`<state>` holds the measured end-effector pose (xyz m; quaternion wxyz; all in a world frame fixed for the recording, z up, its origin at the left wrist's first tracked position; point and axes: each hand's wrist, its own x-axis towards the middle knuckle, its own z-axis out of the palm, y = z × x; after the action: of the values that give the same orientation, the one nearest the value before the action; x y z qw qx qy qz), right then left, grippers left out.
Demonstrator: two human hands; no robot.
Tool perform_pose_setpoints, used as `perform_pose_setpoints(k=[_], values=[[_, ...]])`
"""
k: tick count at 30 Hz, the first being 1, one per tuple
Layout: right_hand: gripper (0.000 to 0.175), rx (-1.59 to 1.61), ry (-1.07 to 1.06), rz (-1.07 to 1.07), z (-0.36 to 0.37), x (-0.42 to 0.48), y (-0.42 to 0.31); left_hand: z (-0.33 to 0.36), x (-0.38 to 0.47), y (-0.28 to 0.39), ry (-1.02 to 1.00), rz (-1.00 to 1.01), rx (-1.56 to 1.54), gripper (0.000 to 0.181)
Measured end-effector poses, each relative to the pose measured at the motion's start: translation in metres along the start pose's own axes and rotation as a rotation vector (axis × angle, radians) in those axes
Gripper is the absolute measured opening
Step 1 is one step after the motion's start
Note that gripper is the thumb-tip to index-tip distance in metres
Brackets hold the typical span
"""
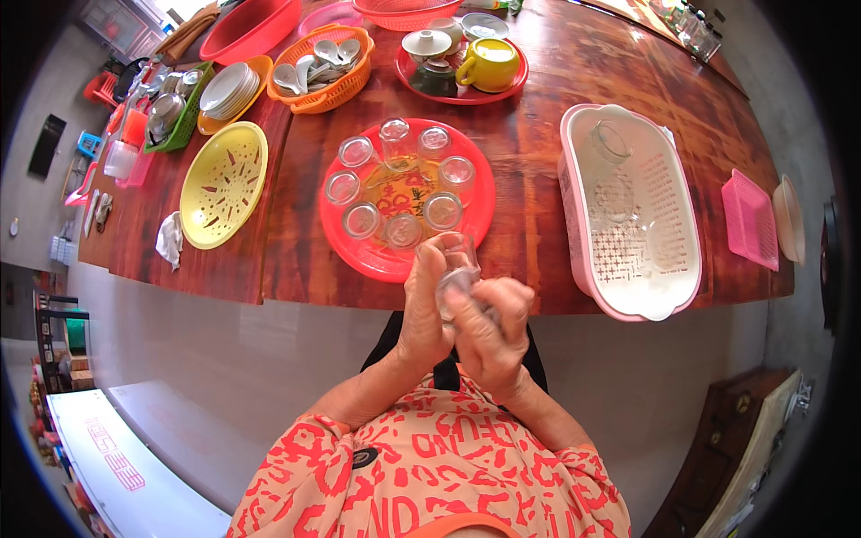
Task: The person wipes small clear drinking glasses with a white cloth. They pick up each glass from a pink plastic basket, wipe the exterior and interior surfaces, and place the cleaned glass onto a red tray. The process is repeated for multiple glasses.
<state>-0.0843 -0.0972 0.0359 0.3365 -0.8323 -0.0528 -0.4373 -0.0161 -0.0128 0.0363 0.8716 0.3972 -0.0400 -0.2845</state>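
Note:
My left hand (425, 302) holds a clear drinking glass (464, 250) in front of the table edge. My right hand (494, 326) presses a greyish cloth (457, 281) against the lower end of the same glass. Just beyond my hands lies a round red plastic tray (476, 222), bearing several upturned clear glasses (361, 219) in a ring around a printed pattern. To the right stands a white and pink plastic basket (662, 269) with a few glasses (612, 141) inside.
A yellow perforated bowl (225, 185) and a crumpled white cloth (169, 241) lie at left. Farther back are an orange basket (319, 101) of spoons, stacked plates (229, 91) and a red tray (494, 97) with a yellow teapot (492, 65). A pink basket (750, 218) sits far right.

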Motion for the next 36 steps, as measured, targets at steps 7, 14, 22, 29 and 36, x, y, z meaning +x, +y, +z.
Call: perform_pose_setpoints(k=[7, 14, 22, 29, 36], values=[[0.030, 0.204, 0.036, 0.191, 0.008, 0.010, 0.001, -0.019, 0.007, -0.006, -0.008, -0.140, -0.425, 0.057], [0.025, 0.536, 0.019, 0.738, 0.015, 0.030, 0.021, -0.002, 0.005, 0.005, 0.063, -0.124, -0.195, 0.056], [0.034, 0.277, 0.061, 0.340, 0.015, 0.024, 0.007, -0.005, 0.002, 0.003, 0.102, -0.054, -0.230, 0.052], [0.032, 0.099, -0.093, -0.022, 0.008, 0.014, -0.007, -0.007, -0.006, 0.007, 0.178, 0.001, 0.070, 0.045], [0.019, 0.406, 0.001, 0.488, 0.019, 0.035, 0.015, -0.004, -0.002, 0.005, 0.101, -0.009, -0.075, 0.043]])
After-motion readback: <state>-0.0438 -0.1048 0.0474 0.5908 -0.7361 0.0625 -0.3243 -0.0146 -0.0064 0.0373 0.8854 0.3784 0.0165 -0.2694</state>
